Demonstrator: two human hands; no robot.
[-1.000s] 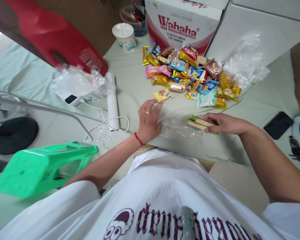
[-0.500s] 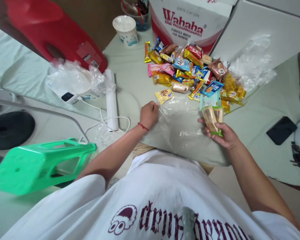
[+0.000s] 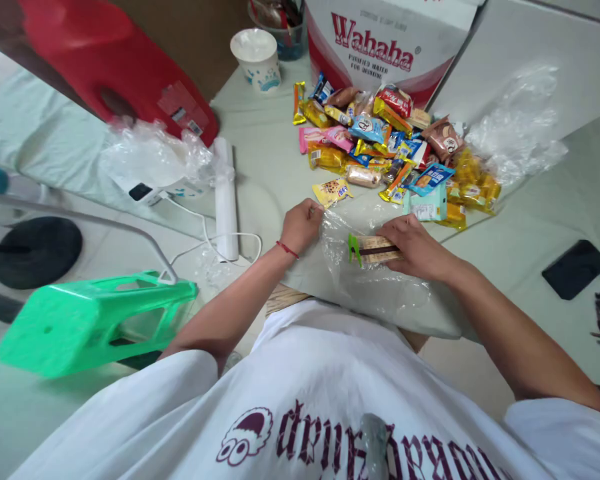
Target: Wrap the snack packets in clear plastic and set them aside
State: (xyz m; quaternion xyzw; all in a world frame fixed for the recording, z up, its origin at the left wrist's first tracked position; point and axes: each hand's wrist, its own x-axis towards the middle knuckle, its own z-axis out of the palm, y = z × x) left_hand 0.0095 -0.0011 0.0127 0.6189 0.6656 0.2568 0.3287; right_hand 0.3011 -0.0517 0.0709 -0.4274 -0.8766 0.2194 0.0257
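My left hand (image 3: 301,227) is closed, pinching the edge of a clear plastic bag (image 3: 340,267) that lies across the table's front. In my right hand (image 3: 411,245) is a wrapped biscuit pack (image 3: 375,250) with green ends and a dark stripe along its side. It is held sideways over the bag, pointing towards my left hand; whether it is inside the bag's mouth I cannot tell. Just beyond my left hand lies a yellow cookie packet (image 3: 333,192). Behind both hands spreads a heap of wrapped snacks (image 3: 375,127), with a pale green packet (image 3: 427,205) at its near edge.
A Wahaha carton (image 3: 380,47) stands behind the heap, a paper cup (image 3: 256,59) to its left. Crumpled clear plastic (image 3: 517,130) lies right of the snacks, a black phone (image 3: 575,269) farther right. At left are a red jug (image 3: 120,73), white roll (image 3: 226,207) and green stool (image 3: 95,320).
My right hand has moved left with the biscuit pack, from the right side of the clear bag to over its middle, and turned the pack sideways. My left hand keeps its pinch.
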